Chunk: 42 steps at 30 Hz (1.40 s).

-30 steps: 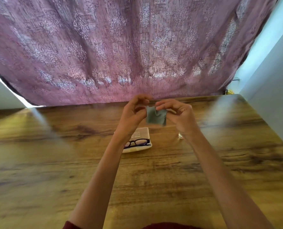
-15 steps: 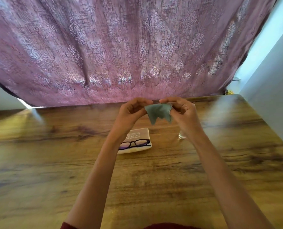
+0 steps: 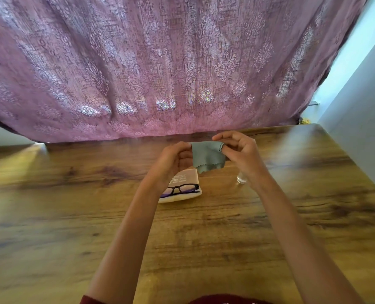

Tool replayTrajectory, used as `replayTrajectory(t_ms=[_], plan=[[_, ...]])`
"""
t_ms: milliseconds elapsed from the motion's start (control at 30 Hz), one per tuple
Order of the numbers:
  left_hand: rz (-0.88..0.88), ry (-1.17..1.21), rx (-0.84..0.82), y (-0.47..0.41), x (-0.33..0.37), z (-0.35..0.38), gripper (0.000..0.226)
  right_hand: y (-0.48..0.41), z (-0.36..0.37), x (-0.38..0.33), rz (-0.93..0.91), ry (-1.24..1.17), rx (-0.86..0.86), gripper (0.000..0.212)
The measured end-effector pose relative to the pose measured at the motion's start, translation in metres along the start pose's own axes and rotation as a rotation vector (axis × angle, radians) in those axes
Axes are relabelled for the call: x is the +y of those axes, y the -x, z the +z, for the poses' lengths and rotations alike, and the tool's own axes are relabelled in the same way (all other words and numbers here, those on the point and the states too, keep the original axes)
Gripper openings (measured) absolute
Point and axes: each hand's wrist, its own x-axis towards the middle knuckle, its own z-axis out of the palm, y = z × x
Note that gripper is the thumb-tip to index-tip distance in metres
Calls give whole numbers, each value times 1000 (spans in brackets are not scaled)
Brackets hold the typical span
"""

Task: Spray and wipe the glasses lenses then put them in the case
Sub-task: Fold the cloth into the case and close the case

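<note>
A small grey-green cloth (image 3: 207,155) with a scalloped edge is held spread out at the centre of the frame, above the wooden table (image 3: 72,216). Its upper left corner is pinched by the left hand (image 3: 173,161), with the fingers curled and the thumb and forefinger closed on the fabric. Its upper right corner is pinched between the thumb and forefinger of the right hand (image 3: 242,153), and the remaining fingers are loosely curled above. The lower edge of the cloth hangs free.

The black-framed glasses (image 3: 180,190) are laid on a cream case (image 3: 188,175), just below the cloth in the frame and partly covered by the left wrist. The case lies flat on the table. Print is visible on it but cannot be read.

A small clear bottle (image 3: 241,179) is stood on the table right of centre, mostly hidden behind the right wrist.

The upper part of the frame is filled by a purple patterned curtain (image 3: 160,62), hung down to the far table edge. A pale wall (image 3: 362,110) is seen at the right edge. A dark red sleeve (image 3: 90,300) is visible at the bottom edge.
</note>
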Motion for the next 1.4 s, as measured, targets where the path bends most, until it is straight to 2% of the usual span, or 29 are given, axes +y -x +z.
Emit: replayTrajectory(t_ms=[100, 233, 333, 467, 567, 633, 767, 867, 967, 1167, 1400], plan=[[-57, -33, -35, 0, -1, 1, 18, 2, 0, 1, 80, -30, 9, 29], [-3, -216, -130, 1, -8, 2, 42, 3, -5, 4, 215, -61, -22, 25], [22, -181, -112, -1, -9, 3, 38, 4, -9, 10, 388, -128, -62, 17], [11, -140, -72, -3, -7, 4, 25, 7, -14, 15, 446, -426, -138, 26], [-4, -139, -51, -3, -7, 4, 22, 8, -10, 17, 425, -443, -176, 43], [-1, -145, -54, -2, -7, 1, 23, 8, -7, 19, 402, -398, -138, 49], [56, -223, -51, 1, -6, -3, 28, 8, -7, 24, 309, -353, -102, 38], [132, -236, -35, 3, -6, -3, 37, 7, -5, 25, 168, -262, -133, 45], [183, -201, 2, 3, -7, -1, 28, 5, -3, 22, 72, -90, -92, 43], [73, -113, 57, 3, -8, -1, 13, 4, 2, 18, -13, -40, -76, 42], [18, -29, 59, 6, -9, -3, 16, 7, 2, 17, -54, 49, -108, 39]])
